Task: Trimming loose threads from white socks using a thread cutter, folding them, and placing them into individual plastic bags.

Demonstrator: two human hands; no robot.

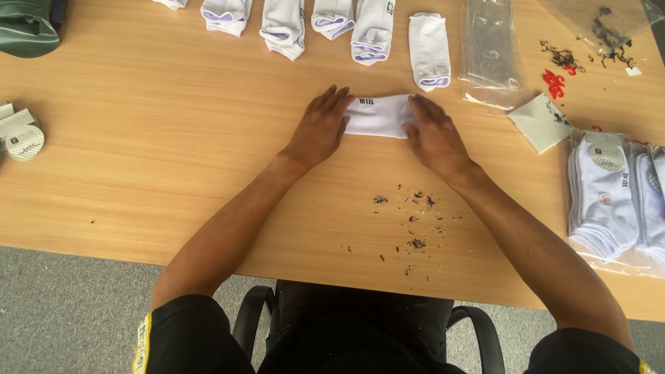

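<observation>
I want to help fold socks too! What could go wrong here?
The dark crumbs lie just behind the white sock that the left hand and right hand press flat; they could perhaps smudge it. A sweeping arm might also knock the row of folded socks crooked.

6 folded socks (360,26) line the table (152,138); bagged socks (613,197) right; dark scraps (414,221) near.

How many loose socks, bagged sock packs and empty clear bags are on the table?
Loose white socks: 7, one under both hands, six along the far edge
Bagged sock packs: 2, as far as the edge shows
Empty clear bags: 2
Total: 11
</observation>
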